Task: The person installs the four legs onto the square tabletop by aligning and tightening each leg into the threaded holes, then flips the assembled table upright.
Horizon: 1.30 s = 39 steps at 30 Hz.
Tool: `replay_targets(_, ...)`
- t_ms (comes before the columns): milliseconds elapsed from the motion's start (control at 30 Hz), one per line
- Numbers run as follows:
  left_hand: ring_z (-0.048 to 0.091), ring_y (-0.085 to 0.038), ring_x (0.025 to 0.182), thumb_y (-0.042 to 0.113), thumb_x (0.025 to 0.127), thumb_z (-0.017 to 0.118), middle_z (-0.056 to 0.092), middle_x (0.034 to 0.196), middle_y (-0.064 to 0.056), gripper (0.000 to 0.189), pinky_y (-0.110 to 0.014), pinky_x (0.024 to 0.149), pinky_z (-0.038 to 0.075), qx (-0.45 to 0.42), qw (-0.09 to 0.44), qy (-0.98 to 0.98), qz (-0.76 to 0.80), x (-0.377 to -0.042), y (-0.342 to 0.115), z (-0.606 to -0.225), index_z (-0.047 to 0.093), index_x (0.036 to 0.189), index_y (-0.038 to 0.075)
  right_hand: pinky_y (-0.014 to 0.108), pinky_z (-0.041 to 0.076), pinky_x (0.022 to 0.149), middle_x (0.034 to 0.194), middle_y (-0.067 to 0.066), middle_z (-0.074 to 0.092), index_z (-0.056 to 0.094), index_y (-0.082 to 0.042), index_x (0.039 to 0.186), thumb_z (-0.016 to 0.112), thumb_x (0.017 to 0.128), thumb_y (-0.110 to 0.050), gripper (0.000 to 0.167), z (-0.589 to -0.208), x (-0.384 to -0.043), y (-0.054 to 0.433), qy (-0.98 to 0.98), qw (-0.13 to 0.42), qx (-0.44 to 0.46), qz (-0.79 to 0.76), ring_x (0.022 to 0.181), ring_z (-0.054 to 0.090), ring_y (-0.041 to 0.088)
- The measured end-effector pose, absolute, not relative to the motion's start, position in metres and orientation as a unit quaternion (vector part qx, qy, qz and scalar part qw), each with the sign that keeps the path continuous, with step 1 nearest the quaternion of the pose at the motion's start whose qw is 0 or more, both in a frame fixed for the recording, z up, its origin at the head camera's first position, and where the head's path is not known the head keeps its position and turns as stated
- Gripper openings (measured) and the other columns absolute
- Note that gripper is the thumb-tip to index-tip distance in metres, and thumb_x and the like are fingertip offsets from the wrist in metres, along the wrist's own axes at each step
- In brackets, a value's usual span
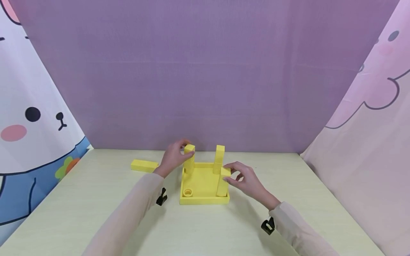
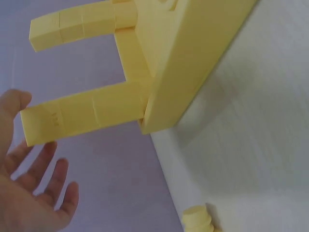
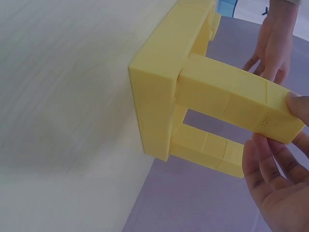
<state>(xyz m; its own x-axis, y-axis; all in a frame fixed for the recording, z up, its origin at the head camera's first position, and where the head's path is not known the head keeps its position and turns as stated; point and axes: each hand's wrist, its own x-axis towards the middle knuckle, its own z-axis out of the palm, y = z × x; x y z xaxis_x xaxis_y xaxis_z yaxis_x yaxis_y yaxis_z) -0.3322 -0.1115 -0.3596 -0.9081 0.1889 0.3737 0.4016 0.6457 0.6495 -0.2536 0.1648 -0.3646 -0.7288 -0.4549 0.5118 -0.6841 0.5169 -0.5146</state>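
Observation:
A yellow square tray-like base (image 1: 205, 201) rests on the table with three square yellow legs standing upright at its corners. My left hand (image 1: 174, 156) pinches the top of the back-left leg (image 1: 189, 160) between thumb and fingers. At the front right, my right hand (image 1: 248, 179) holds the upper end of another leg (image 1: 223, 185), its thumb on the near side. This leg bears the number 120 in the right wrist view. The back-right leg (image 1: 219, 158) stands untouched. A round socket (image 1: 188, 192) shows in the front-left corner of the base.
Left of the base, a loose yellow leg (image 1: 144, 165) lies on the table; its threaded end (image 2: 195, 217) shows in the left wrist view. A purple cloth (image 1: 192, 78) hangs behind the pale table (image 1: 205, 231), with printed cloths at both sides.

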Motion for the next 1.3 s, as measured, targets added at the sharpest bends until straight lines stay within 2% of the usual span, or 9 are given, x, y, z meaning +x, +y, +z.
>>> replay_targets(200,0.057,-0.023,0.102,0.038,0.081,0.067,0.061,0.113,-0.005,0.042,-0.039,0.082,0.049,-0.124,0.161,-0.906,-0.373,-0.328,-0.107,-0.360,0.059,0.115,0.014,0.021,0.051,0.057,0.099,0.003,0.065,0.062,-0.009,0.109,0.072,0.078,-0.014,0.032,-0.365,-0.253,0.165,-0.857,0.158,0.331,0.362,0.082,0.058,0.015)
replay_targets(333,0.057,-0.026,0.102,0.034,0.082,0.067,0.061,0.112,-0.007,0.039,-0.040,0.083,0.049,-0.132,0.163,-0.904,-0.372,-0.327,-0.107,-0.360,0.059,0.114,0.012,0.022,0.051,0.058,0.099,0.003,0.065,0.062,-0.009,0.109,0.072,0.078,-0.014,0.032,-0.364,-0.253,0.165,-0.857,0.158,0.330,0.362,0.082,0.058,0.015)
replay_targets(600,0.052,-0.029,0.114,0.017,0.085,0.064,0.058,0.121,-0.013,0.037,-0.043,0.095,0.045,-0.207,0.114,-0.887,-0.396,-0.336,-0.115,-0.356,0.056,0.119,0.004,0.022,0.051,0.058,0.099,0.004,0.065,0.062,-0.009,0.109,0.072,0.078,-0.014,0.033,-0.364,-0.253,0.165,-0.859,0.153,0.327,0.362,0.082,0.059,0.016)
replay_targets(933,0.052,-0.029,0.113,0.012,0.085,0.063,0.058,0.121,-0.014,0.037,-0.041,0.096,0.044,-0.234,0.097,-0.880,-0.402,-0.341,-0.118,-0.354,0.055,0.119,0.002,0.022,0.051,0.058,0.100,0.003,0.065,0.062,-0.010,0.109,0.072,0.078,-0.015,0.033,-0.364,-0.254,0.166,-0.858,0.156,0.328,0.362,0.082,0.059,0.016)
replay_targets(1300,0.055,-0.029,0.104,0.017,0.085,0.065,0.060,0.116,-0.013,0.036,-0.044,0.092,0.045,-0.191,0.140,-0.879,-0.414,-0.336,-0.114,-0.364,0.057,0.116,0.003,0.022,0.051,0.058,0.099,0.003,0.064,0.063,-0.010,0.109,0.072,0.078,-0.015,0.032,-0.365,-0.254,0.165,-0.858,0.155,0.327,0.364,0.083,0.058,0.015)
